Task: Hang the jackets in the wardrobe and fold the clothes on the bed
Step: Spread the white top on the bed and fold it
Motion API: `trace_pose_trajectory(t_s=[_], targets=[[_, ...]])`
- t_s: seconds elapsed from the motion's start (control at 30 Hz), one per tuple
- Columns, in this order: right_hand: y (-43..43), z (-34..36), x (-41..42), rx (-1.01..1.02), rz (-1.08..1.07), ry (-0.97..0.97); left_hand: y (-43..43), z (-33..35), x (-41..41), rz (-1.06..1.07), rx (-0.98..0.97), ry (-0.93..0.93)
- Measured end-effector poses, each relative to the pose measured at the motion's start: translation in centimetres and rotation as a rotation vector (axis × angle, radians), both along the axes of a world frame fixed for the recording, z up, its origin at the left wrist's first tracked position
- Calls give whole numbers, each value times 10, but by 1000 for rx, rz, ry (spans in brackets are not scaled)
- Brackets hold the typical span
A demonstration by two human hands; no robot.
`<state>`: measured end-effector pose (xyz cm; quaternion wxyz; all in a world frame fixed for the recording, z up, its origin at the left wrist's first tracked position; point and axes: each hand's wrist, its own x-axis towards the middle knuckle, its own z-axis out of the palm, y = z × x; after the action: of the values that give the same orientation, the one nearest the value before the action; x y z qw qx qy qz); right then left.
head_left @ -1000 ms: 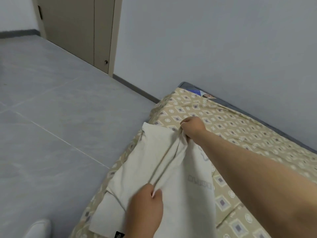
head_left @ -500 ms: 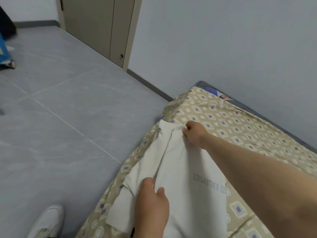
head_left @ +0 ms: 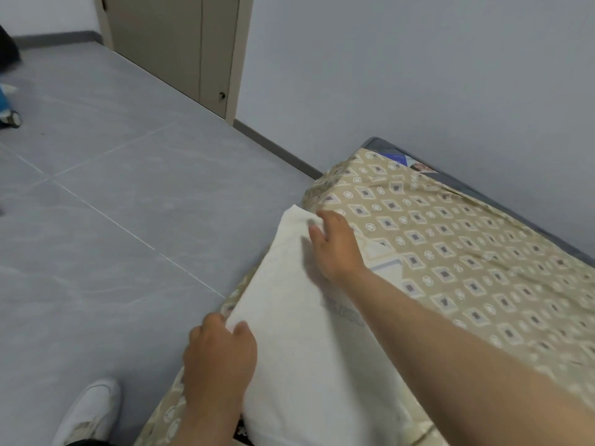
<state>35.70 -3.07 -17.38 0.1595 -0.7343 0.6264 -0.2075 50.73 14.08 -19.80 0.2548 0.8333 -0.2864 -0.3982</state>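
Observation:
A white T-shirt (head_left: pixel 299 317) with faint grey lettering lies flat along the near edge of the bed (head_left: pixel 467 239), which wears a beige sheet with a diamond pattern. My right hand (head_left: pixel 335 243) rests on the shirt's far end with its fingers spread. My left hand (head_left: pixel 222 352) is at the shirt's near left edge, thumb and fingers pinching the cloth. My right forearm crosses over the shirt and hides part of the lettering.
Grey floor tiles (head_left: pixel 112 220) stretch to the left of the bed. A beige wardrobe door (head_left: pixel 180 43) stands in the far corner beside the grey wall. My white shoe (head_left: pixel 87 410) is on the floor by the bed's edge. A wheeled blue object (head_left: pixel 8 114) sits at far left.
The shirt's folded side has been laid flat. My right hand let go of its pinch and now lies spread on the cloth. My left hand moved to the shirt's left edge.

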Motion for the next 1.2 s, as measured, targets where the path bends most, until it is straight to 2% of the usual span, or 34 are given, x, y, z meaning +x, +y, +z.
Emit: trace_pose_trajectory(t_s=[0.1,0.17,0.23,0.27,0.33,0.4,0.47,0.53,0.6,0.67,0.83,0.97,1.0,1.07,1.17,1.2], targets=[[64,-1,-48,63,-260,-200,-3,-1,4,15,1,169],[120,-4,-78,142,-528,-244,0,3,6,-15,-33,205],[169,-4,-94,255,-708,-240,5,8,9,-23,-63,240],[186,-2,-98,329,-749,-260,8,9,10,-16,-65,267],[206,7,-100,487,-772,-418,13,6,14,-8,-46,309],[217,13,-94,679,-737,-577,21,1,19,-19,-5,365],[230,11,-84,780,-713,-640,31,-1,21,-34,3,389],[241,10,-74,775,-721,-703,43,-1,21,-96,2,300],[246,15,-74,794,-762,-856,57,2,20,-149,56,146],[252,26,-77,828,-815,-976,70,3,18,-159,80,121],[276,49,-82,890,-862,-992,85,8,18,-196,-22,103],[290,65,-87,881,-906,-1016,92,14,13,-276,-203,-147],[292,67,-88,875,-898,-1010,93,17,11,-275,-262,-98],[295,68,-89,868,-899,-976,93,21,7,-170,-338,136],[296,64,-89,866,-878,-904,84,25,16,58,-316,516],[294,62,-89,868,-881,-882,82,24,21,92,-298,587]])
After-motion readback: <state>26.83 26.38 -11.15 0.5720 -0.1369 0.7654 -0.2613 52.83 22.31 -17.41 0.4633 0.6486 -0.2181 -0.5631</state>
